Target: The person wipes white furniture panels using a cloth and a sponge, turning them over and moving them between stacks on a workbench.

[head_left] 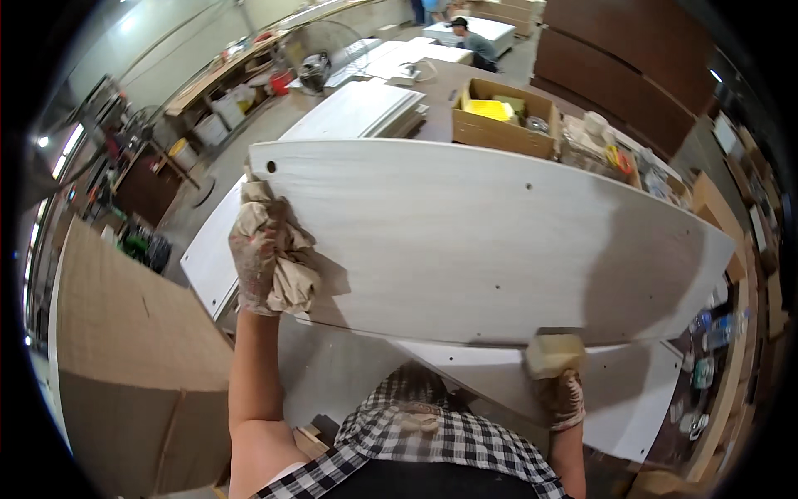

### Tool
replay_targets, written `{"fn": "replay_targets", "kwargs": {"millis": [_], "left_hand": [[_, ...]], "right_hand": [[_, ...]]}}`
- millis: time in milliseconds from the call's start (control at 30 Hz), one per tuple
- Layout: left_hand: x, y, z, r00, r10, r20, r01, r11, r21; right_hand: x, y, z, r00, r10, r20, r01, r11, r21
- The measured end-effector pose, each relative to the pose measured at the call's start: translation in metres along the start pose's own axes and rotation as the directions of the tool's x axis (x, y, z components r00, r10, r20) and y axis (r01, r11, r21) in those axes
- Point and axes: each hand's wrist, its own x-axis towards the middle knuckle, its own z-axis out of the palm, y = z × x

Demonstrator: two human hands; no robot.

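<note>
A long white wooden panel (432, 241) with several small holes lies across in front of me, tilted. At its left end my left hand (254, 254), in a stained work glove, is closed on a crumpled tan cloth (293, 270) beside the panel's edge. Whether those fingers also grip the panel is hidden. My right hand (567, 403), gloved too, holds a pale yellow sponge block (555, 354) at the panel's near edge, slightly blurred. Beneath lies another white panel (619, 399) with holes near its edges.
Beyond the panel stand a stack of white boards (353, 112) and a cardboard box (503, 137) with yellow items. Plastic bottles (721, 333) lie at the right. A large wooden sheet (133, 308) rises at my left. A person (472, 43) crouches far back.
</note>
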Motion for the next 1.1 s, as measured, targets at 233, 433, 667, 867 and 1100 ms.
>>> {"fn": "replay_targets", "kwargs": {"millis": [233,433,667,867,1100], "left_hand": [[-0.04,0.001,-0.081,0.987,-0.107,-0.12,0.085,0.981,-0.174],[-0.038,-0.034,-0.221,0.953,-0.141,-0.266,0.046,0.941,-0.335],[-0.076,-0.087,-0.425,0.838,-0.249,-0.486,0.281,0.96,-0.007],[-0.09,-0.072,-0.467,0.579,-0.356,-0.734,0.393,0.91,-0.131],[-0.077,-0.063,-0.459,0.612,-0.714,-0.34,0.382,0.643,-0.663]], "right_hand": [[0.004,0.059,0.001,0.983,-0.171,0.063,0.171,0.985,0.002],[0.061,0.094,0.117,0.99,-0.106,0.089,0.117,0.985,-0.127],[0.172,0.165,0.259,0.976,0.065,0.206,-0.047,0.995,-0.09],[0.242,0.233,0.334,0.941,0.183,0.283,-0.171,0.983,-0.069],[0.273,0.242,0.359,0.92,0.149,0.362,-0.01,0.934,-0.358]]}}
